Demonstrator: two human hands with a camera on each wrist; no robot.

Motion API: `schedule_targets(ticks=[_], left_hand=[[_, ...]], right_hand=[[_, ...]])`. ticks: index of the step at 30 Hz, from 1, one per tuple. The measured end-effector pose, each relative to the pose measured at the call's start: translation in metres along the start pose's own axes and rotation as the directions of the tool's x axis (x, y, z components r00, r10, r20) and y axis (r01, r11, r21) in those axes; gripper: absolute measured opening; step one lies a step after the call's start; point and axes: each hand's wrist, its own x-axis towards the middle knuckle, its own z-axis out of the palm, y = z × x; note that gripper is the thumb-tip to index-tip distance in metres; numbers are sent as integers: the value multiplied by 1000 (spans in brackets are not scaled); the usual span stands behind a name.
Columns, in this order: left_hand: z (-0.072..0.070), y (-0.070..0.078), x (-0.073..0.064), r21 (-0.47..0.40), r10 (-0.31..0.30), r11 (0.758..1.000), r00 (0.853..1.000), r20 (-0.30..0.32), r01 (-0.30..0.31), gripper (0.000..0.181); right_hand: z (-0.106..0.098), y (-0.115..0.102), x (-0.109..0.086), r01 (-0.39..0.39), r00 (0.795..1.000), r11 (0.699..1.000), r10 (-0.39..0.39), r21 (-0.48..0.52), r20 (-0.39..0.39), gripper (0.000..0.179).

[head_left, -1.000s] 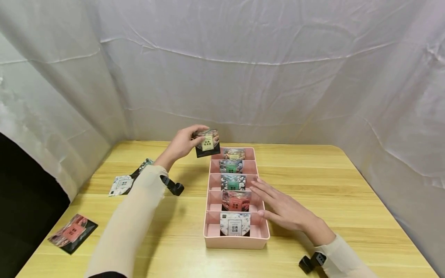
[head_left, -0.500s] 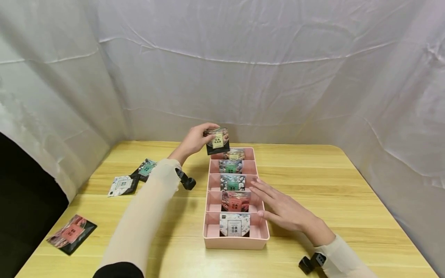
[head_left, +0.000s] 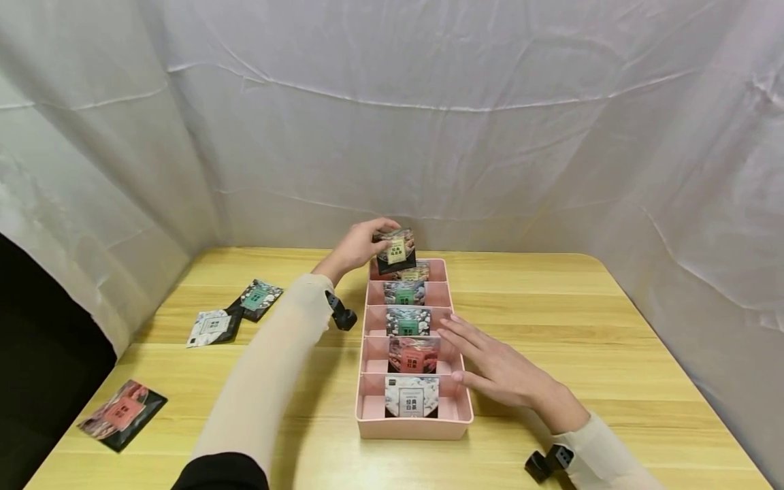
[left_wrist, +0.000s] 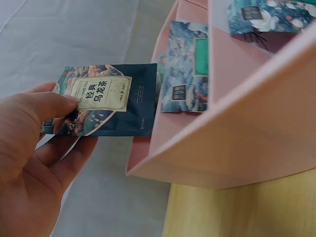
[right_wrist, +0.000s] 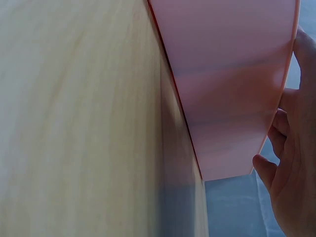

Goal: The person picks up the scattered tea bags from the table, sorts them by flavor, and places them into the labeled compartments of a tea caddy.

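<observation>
My left hand (head_left: 361,243) pinches an oolong tea sachet (head_left: 397,252), dark with a pale yellow label, between thumb and fingers. In the left wrist view the sachet (left_wrist: 113,101) has its lower edge at the far compartment of the pink divided box (head_left: 412,429). Behind it, a similar yellow-labelled sachet (head_left: 412,272) is partly hidden. Closer compartments hold two green-labelled sachets (head_left: 404,293) (head_left: 407,321), a red one (head_left: 413,355) and a white one (head_left: 412,397). My right hand (head_left: 499,364) lies with fingers extended at the box's right rim.
On the table's left lie a green-labelled sachet (head_left: 260,297), a white sachet (head_left: 211,327) overlapping it, and a red sachet (head_left: 124,413) nearer the front. A pale curtain (head_left: 429,136) hangs behind the wooden table (head_left: 551,299).
My left hand has carried the oolong sachet rightward, from beside the box to over its far compartment, the sachet now overlapping the one there. My right hand has stayed at the rim.
</observation>
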Motion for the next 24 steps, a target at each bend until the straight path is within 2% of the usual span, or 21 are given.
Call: schedule_targets(ticks=[4,7,15,19,24], left_hand=[[6,-2,0,26,15,1000,1000,27,-16,40],[9,-4,1,103,36,994,999,37,-39,40],[15,-9,6,283,94,953,994,64,-108,37],[17,-13,5,312,96,943,992,80,-117,36],[18,-16,3,306,66,948,993,98,-93,36]], right_hand=[[0,-1,0,-1,1000,1000,1,3,-1,70],[0,-2,0,-1,1000,1000,1,-2,5,69],[1,-1,0,10,1000,1000,-10,0,-6,69],[2,-1,0,19,1000,1000,-19,-13,-12,68],[2,0,0,15,1000,1000,-15,-7,-10,69]])
